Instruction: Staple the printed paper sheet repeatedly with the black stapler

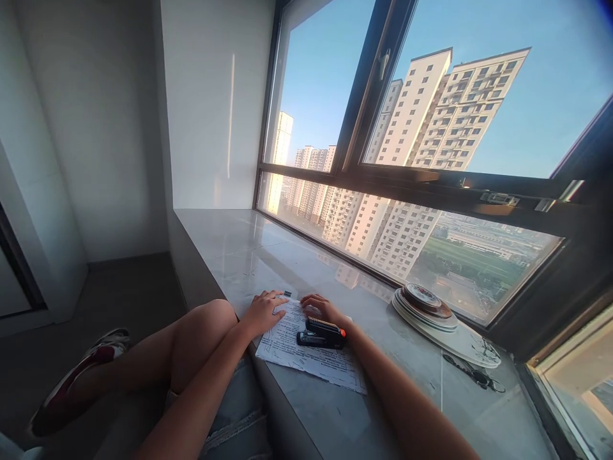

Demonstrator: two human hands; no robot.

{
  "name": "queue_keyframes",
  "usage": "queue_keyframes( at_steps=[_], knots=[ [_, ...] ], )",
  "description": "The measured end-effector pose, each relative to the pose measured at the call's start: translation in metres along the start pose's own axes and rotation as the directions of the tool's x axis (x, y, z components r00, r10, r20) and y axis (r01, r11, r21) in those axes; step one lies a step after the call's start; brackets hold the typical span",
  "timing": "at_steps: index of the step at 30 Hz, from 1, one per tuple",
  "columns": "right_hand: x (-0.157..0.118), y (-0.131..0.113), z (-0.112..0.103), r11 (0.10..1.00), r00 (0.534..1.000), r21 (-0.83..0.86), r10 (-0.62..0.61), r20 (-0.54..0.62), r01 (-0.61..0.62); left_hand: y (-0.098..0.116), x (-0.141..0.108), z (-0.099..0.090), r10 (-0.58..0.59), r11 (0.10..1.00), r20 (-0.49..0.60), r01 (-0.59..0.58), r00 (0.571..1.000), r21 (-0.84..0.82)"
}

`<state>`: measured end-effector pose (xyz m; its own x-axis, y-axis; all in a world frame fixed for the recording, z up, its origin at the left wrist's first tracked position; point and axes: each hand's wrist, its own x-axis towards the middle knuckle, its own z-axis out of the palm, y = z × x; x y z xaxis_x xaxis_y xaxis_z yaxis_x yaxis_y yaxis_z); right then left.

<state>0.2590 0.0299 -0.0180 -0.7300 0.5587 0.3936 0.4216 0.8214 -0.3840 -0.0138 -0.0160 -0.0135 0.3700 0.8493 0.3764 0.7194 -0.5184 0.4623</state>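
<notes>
Sheets of printed paper point(282, 358) lie on the grey stone windowsill, slightly crumpled at the edges. My left hand point(263, 313) rests on their upper left edge, fingers stretched out and holding nothing. Across the paper's upper right part lies my right hand point(324, 309), its fingers apart and a little bent, with nothing visible in them. A black stapler point(322, 335) with an orange-red spot at one end sits on the paper, just below the right hand and close to the wrist. Beyond the paper's top edge, between the hands, is a small dark object point(287, 294), too small to name.
To the right on the windowsill point(230, 246) stands a stack of plates or round boards point(426, 313), with dark-rimmed glasses or a similar object point(479, 377) beside it. A dark-framed window point(352, 172) runs along the back. My bent knee point(211, 313) is against the sill's front edge.
</notes>
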Motion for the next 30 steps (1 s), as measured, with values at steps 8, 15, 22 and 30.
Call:
queue_keyframes(
  at_steps=[8,15,22,30],
  knots=[
    [-0.019,-0.006,-0.017,0.993,0.991,-0.047,0.105,-0.087,-0.109,-0.001,-0.001,-0.002,-0.015,0.999,0.039,0.013,0.999,0.039],
    [-0.047,0.008,-0.042,0.948,0.980,-0.253,0.181,-0.079,-0.195,0.004,-0.001,-0.002,-0.021,0.996,0.030,0.018,0.999,0.082],
    [-0.057,0.026,-0.046,0.934,0.950,-0.194,0.277,-0.142,-0.301,0.001,-0.001,-0.001,-0.009,0.997,0.014,0.008,1.000,0.081],
    [-0.043,-0.006,-0.073,0.918,0.914,0.083,0.395,-0.098,-0.388,0.002,-0.001,-0.001,-0.017,0.998,-0.008,0.018,1.000,0.056]
  ],
)
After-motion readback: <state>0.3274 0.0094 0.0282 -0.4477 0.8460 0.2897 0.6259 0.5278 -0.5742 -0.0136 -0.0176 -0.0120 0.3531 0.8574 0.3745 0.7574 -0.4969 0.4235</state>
